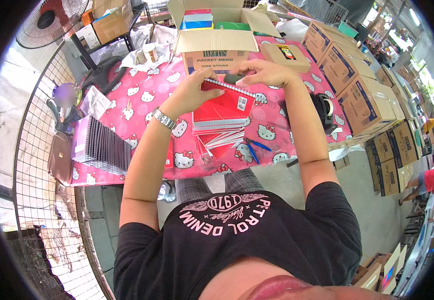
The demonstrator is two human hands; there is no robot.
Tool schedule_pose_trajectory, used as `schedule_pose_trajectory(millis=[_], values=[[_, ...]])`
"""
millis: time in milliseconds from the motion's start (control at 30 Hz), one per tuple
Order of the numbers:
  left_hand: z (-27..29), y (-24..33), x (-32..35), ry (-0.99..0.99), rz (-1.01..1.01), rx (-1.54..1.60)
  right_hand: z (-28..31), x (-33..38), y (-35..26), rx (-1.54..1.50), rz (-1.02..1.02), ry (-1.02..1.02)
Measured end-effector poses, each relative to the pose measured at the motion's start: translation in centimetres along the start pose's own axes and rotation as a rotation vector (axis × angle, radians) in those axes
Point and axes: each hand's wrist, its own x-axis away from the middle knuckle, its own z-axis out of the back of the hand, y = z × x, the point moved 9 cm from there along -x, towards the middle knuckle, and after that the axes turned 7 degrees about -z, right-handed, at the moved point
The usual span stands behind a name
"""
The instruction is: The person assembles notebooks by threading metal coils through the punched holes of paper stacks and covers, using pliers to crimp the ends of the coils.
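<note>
A red spiral notebook (229,106) lies on top of a stack of red notebooks (219,131) on the table, its white coil along the far edge. My left hand (193,94) is closed on the notebook at the left part of that coiled edge, thumb over the cover. Close to the coil's right part, my right hand (267,74) has its thumb and fingers bent together; what they pinch, if anything, is too small to make out. A small dark green item (232,78) shows beside those fingertips. Blue-handled pliers (254,150) lie right of the stack.
A pink patterned cloth (152,137) covers the table. Purple notebooks (102,145) are stacked at the left. An open carton (217,56) and a flat box (285,57) stand at the back. Right are a dark bristly item (322,112) and stacked cartons (364,102).
</note>
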Motion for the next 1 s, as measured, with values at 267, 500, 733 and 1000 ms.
schedule_pose_trajectory(millis=[267, 500, 733, 1000], values=[[0.8, -1.4, 1.0, 0.037, 0.125, -0.030, -3.4, -5.0, 12.2, -0.411, -0.195, 0.113], [-0.8, -3.8, 1.0, 0.184, 0.277, 0.465, -15.7, 0.7, 26.3, 0.194, -0.122, 0.743], [-0.1, -2.9, 3.9, 0.359, 0.282, 0.505, -20.3, 11.7, 19.3, 0.505, -0.330, 0.909], [-0.2, -3.8, 4.4, 0.397, 0.338, 0.485, -8.0, 12.6, 0.5, -0.027, 0.120, 1.122]])
